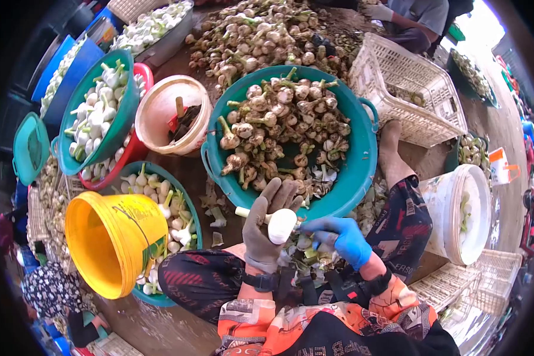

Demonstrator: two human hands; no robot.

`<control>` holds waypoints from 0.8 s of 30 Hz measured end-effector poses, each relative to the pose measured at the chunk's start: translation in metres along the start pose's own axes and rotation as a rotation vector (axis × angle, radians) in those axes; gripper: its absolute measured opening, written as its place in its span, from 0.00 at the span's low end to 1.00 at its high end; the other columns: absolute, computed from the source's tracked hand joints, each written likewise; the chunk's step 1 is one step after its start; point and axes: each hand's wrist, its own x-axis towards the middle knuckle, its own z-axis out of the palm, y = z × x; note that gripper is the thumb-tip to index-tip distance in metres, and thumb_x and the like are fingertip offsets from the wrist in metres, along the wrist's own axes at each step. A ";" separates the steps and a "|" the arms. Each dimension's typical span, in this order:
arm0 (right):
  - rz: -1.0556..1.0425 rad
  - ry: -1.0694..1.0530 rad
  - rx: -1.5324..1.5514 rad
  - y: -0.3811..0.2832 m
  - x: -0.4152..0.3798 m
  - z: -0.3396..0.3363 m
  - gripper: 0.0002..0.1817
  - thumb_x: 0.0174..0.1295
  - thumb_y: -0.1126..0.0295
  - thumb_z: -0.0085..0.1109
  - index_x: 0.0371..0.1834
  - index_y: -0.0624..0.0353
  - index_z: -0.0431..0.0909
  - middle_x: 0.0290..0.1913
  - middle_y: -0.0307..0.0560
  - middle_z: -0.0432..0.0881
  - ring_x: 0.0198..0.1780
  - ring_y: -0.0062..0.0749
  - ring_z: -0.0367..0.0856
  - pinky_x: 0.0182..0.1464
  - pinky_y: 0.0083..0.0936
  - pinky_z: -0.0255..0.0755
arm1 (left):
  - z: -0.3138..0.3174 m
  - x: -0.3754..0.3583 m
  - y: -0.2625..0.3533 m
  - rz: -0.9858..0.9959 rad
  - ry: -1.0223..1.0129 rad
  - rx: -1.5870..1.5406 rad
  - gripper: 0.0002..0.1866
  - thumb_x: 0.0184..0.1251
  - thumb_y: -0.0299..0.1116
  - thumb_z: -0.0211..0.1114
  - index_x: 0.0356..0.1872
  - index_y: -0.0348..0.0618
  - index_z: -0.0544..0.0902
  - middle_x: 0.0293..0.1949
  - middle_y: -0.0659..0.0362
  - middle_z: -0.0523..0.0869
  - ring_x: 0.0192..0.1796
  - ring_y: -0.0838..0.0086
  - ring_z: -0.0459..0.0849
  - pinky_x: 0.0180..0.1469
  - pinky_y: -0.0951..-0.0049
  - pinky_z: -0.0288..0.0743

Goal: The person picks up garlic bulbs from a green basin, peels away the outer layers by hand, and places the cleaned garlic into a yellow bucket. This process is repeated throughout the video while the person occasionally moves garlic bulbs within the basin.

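My left hand [263,231], in a grey glove, is closed around a peeled white garlic bulb [282,226] whose short green stem points left. Just to the right is my right hand [343,238] in a blue glove, fingers curled in toward the bulb's root side. Whatever its fingertips pinch is too small to make out. In front of both hands stands a large teal tub [362,172] with unpeeled, soil-stained garlic bulbs [285,118] in it. Loose garlic skins [308,256] lie below the hands, between my legs.
A yellow bucket [110,237] lies tilted on a teal basin of peeled garlic at left. Behind it are another teal basin [124,65] and a white bucket [175,89]. A plastic crate [415,83] and white bucket [445,207] stand right. Other people [418,21] sit nearby.
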 end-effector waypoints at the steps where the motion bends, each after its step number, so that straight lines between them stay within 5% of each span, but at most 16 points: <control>1: -0.091 -0.038 0.004 -0.001 0.005 0.005 0.25 0.65 0.62 0.58 0.62 0.66 0.71 0.49 0.43 0.81 0.44 0.24 0.79 0.50 0.21 0.72 | 0.004 0.000 0.000 0.000 -0.009 0.092 0.26 0.75 0.43 0.42 0.65 0.35 0.67 0.64 0.45 0.73 0.69 0.55 0.67 0.71 0.51 0.58; 4: -0.061 0.044 0.142 -0.008 0.008 0.014 0.27 0.66 0.58 0.57 0.63 0.66 0.70 0.51 0.44 0.79 0.48 0.22 0.77 0.51 0.22 0.72 | 0.013 -0.006 0.001 0.000 -0.057 0.359 0.26 0.75 0.41 0.46 0.64 0.30 0.68 0.63 0.41 0.72 0.69 0.55 0.68 0.71 0.57 0.60; 6: -0.041 0.079 0.223 -0.003 0.012 0.017 0.29 0.62 0.65 0.63 0.64 0.65 0.68 0.55 0.45 0.78 0.51 0.23 0.76 0.52 0.22 0.73 | 0.015 -0.006 0.000 0.014 -0.107 0.511 0.26 0.74 0.40 0.48 0.64 0.29 0.68 0.63 0.41 0.72 0.68 0.56 0.69 0.71 0.61 0.60; 9: -0.233 0.240 0.280 -0.008 0.016 0.023 0.31 0.54 0.80 0.67 0.64 0.62 0.70 0.60 0.47 0.76 0.52 0.24 0.76 0.52 0.20 0.74 | 0.017 -0.006 -0.006 -0.017 0.118 0.697 0.26 0.74 0.43 0.53 0.62 0.31 0.71 0.56 0.48 0.78 0.56 0.65 0.78 0.61 0.70 0.70; 12: -0.434 0.289 -0.152 -0.009 0.022 0.019 0.29 0.55 0.81 0.64 0.63 0.61 0.70 0.62 0.46 0.75 0.54 0.24 0.76 0.51 0.22 0.75 | 0.022 -0.005 -0.012 0.074 0.213 0.806 0.24 0.75 0.47 0.52 0.59 0.37 0.76 0.49 0.57 0.81 0.45 0.76 0.79 0.49 0.77 0.74; 16: -0.507 0.485 -0.383 0.008 0.028 0.023 0.25 0.55 0.77 0.65 0.58 0.62 0.73 0.43 0.48 0.83 0.41 0.32 0.83 0.40 0.26 0.77 | 0.018 -0.003 -0.018 0.078 0.381 0.682 0.22 0.75 0.47 0.51 0.55 0.40 0.79 0.45 0.61 0.81 0.44 0.79 0.78 0.47 0.78 0.73; 19: -0.500 0.565 -0.918 0.002 0.023 0.037 0.15 0.56 0.72 0.62 0.46 0.64 0.76 0.29 0.48 0.80 0.30 0.41 0.81 0.32 0.32 0.75 | 0.010 -0.002 -0.029 0.145 0.430 0.826 0.23 0.75 0.47 0.51 0.56 0.38 0.78 0.46 0.59 0.81 0.45 0.78 0.78 0.48 0.77 0.73; 23: -0.473 0.627 -1.141 0.006 0.032 0.045 0.04 0.50 0.73 0.55 0.28 0.59 0.72 0.23 0.48 0.75 0.26 0.41 0.78 0.27 0.35 0.71 | 0.010 -0.001 -0.035 0.189 0.463 0.918 0.25 0.75 0.47 0.53 0.56 0.32 0.77 0.48 0.55 0.82 0.48 0.75 0.79 0.52 0.75 0.73; 24: -0.441 0.614 -1.162 0.005 0.033 0.045 0.05 0.50 0.73 0.57 0.30 0.60 0.73 0.23 0.48 0.75 0.26 0.43 0.78 0.27 0.36 0.71 | 0.009 -0.001 -0.036 0.194 0.468 0.911 0.25 0.75 0.46 0.53 0.56 0.32 0.77 0.48 0.55 0.82 0.48 0.75 0.79 0.51 0.75 0.73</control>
